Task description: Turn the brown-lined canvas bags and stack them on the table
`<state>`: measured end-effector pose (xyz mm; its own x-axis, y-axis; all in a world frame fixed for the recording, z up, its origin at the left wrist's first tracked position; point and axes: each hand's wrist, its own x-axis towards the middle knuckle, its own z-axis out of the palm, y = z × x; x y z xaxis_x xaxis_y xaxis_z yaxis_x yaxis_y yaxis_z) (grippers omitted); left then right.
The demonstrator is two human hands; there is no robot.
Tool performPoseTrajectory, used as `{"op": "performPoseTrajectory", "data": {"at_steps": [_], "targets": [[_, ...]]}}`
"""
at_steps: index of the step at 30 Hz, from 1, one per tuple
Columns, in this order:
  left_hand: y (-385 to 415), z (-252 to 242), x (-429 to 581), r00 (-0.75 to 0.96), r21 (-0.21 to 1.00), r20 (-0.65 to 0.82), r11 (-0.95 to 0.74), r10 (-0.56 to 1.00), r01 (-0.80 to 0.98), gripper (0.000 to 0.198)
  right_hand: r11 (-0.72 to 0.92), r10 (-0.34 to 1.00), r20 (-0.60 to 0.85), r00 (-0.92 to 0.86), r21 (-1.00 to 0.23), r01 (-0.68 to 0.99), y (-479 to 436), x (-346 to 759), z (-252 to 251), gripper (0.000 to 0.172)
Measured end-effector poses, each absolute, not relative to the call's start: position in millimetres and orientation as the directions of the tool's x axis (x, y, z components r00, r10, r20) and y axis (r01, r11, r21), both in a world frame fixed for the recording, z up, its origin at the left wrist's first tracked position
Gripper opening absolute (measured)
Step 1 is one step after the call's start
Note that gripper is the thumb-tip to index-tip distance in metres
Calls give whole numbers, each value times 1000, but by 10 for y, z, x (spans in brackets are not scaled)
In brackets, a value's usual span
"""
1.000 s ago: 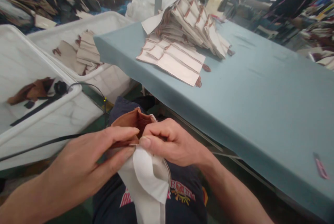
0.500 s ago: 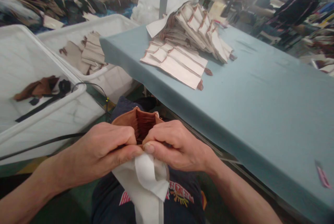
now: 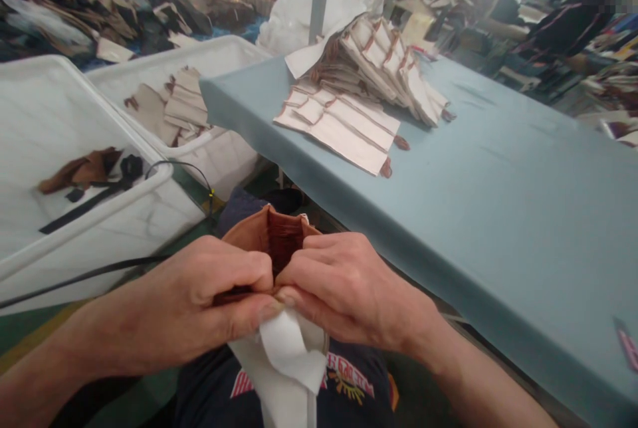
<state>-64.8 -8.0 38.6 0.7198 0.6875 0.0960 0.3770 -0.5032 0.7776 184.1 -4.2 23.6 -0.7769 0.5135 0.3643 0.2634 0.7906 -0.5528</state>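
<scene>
Over my lap I hold a sewn brown and off-white piece [image 3: 249,228], its reddish-brown inside gaping upward. My left hand [image 3: 224,288] pinches its near edge between thumb and bent fingers. Right beside it, thumb tips almost touching, my right hand [image 3: 343,282] pinches the same edge. A loose white strip [image 3: 292,351] hangs below the thumbs. Beneath it the pale part of the piece drops towards my dark printed clothing [image 3: 349,375]. What lies right under the fingertips is hidden.
A blue-grey covered table [image 3: 478,215] runs along my right, bearing pale, brown-edged sewn panels [image 3: 343,122] in a pile. A small pink tool [image 3: 627,345] lies at its right edge. White bins [image 3: 124,215] with scraps stand left. A black cable [image 3: 100,274] crosses there.
The view has shifted slightly, so the table and bins sit a little lower and farther right. Both hands keep their pinch on the edge; the right fingers have curled in closer.
</scene>
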Motion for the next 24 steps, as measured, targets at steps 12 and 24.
{"op": "performPoseTrajectory", "data": {"at_steps": [12, 24], "targets": [[-277, 284, -477, 558, 996, 77, -88, 826, -7, 77, 657, 532, 424, -733, -753, 41, -51, 1721, 267, 41], [-291, 132, -521, 528, 992, 30, 40, 848, -121, 77, 704, 529, 317, -787, -682, 198, -139, 1733, 452, 28]]}}
